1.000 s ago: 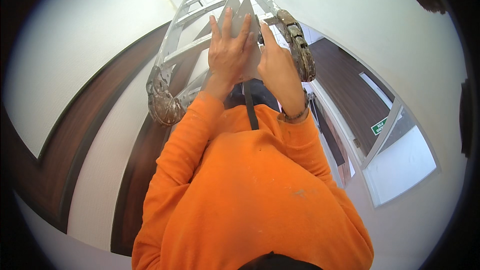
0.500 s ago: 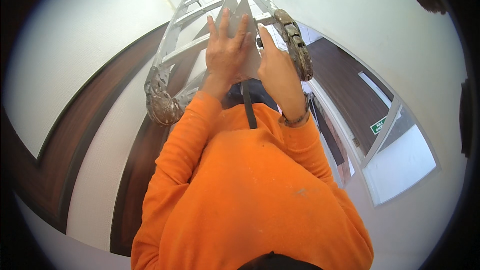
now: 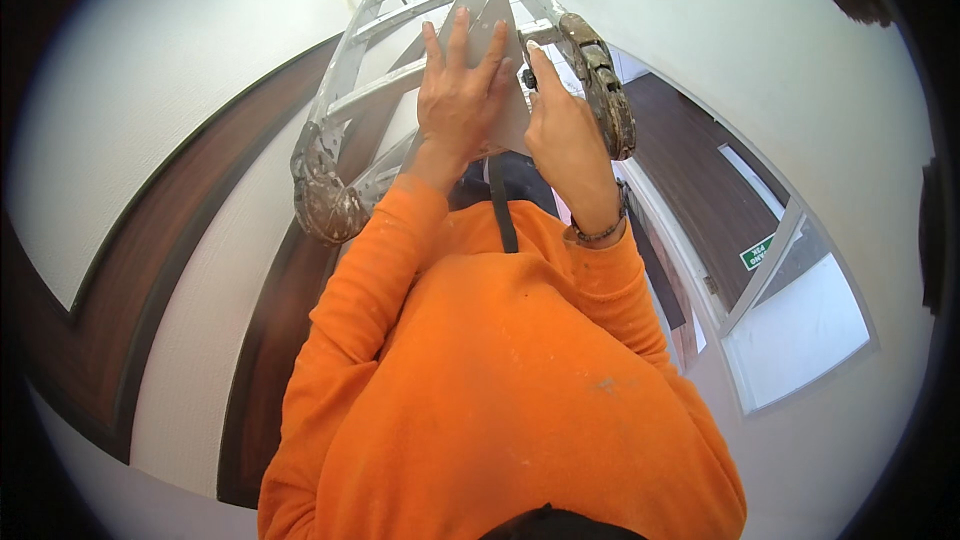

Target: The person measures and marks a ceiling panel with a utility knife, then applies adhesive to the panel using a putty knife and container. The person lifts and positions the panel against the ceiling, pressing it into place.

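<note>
Ladder [image 3: 380, 90] dead ahead of me, aluminium, its rungs running off toward the top of my view, and here's the action right at its near end: a grey flat sheet [image 3: 515, 105], two pointed corners sticking up, sitting in front of the rungs. My left hand [image 3: 462, 105] is laid on that sheet, fingers spread wide, nothing gripped, well inside the ladder's frame. Over on the ladder's right side, my right hand [image 3: 570, 135] has its index finger stretched out just beside the sheet's right edge, the other fingers curled under and mostly hidden. And look, a small black object [image 3: 529, 78] peeks out by that fingertip, in front of the ladder; whether I've got hold of it, I can't tell. Paint-spattered brown hinges at the ladder's near end, the left hinge [image 3: 330, 202] close to my forearm, the right hinge [image 3: 600, 90] beyond my right hand. Beaded bracelet [image 3: 598, 236] on that wrist, on the ladder's near side, and a black strap [image 3: 502, 205] down my orange sweatshirt [image 3: 500, 370]. Left of the ladder, dark brown trim [image 3: 150, 270] bands a pale wall [image 3: 130, 160]; right of the ladder, a dark wood-look panel [image 3: 680, 170] with a green sign [image 3: 757, 252].
</note>
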{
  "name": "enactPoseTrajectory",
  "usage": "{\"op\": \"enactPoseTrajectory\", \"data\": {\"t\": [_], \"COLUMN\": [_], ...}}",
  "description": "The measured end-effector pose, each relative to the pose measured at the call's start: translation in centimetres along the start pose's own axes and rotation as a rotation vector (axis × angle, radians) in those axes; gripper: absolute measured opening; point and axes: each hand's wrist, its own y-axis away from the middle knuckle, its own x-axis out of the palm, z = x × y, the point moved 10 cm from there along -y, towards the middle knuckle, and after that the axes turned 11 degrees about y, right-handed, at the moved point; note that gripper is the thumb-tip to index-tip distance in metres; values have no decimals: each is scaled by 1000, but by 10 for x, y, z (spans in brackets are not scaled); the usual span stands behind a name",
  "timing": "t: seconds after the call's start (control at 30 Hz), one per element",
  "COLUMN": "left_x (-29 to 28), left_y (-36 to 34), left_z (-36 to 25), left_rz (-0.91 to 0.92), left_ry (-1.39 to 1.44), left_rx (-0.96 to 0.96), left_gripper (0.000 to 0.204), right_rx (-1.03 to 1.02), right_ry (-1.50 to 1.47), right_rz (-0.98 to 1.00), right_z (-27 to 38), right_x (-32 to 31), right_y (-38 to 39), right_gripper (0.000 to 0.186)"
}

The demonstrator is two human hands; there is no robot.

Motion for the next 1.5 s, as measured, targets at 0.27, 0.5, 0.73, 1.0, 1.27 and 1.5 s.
{"op": "enactPoseTrajectory", "data": {"t": [0.27,0.5,0.73,1.0,1.27,1.5], "left_x": [3,1,0,3,3,0], "left_y": [2,-1,1,2,3,2], "left_z": [3,0,1,2,3,1], "left_rz": [27,0,-29,14,-14,-35], "left_ry": [38,-14,4,-15,23,-9], "left_rx": [-26,2,1,-23,-8,11], "left_gripper": [52,49,49,50,53,53], "right_rx": [9,62,11,12,12,52], "right_ry": [-13,26,29,40,-6,-1], "right_rz": [-32,27,-34,-12,-8,48], "right_z": [6,8,9,5,2,1], "right_x": [-4,0,0,2,2,2], "right_y": [4,-6,2,-1,5,4], "right_gripper": [54,54,53,54,55,57]}}
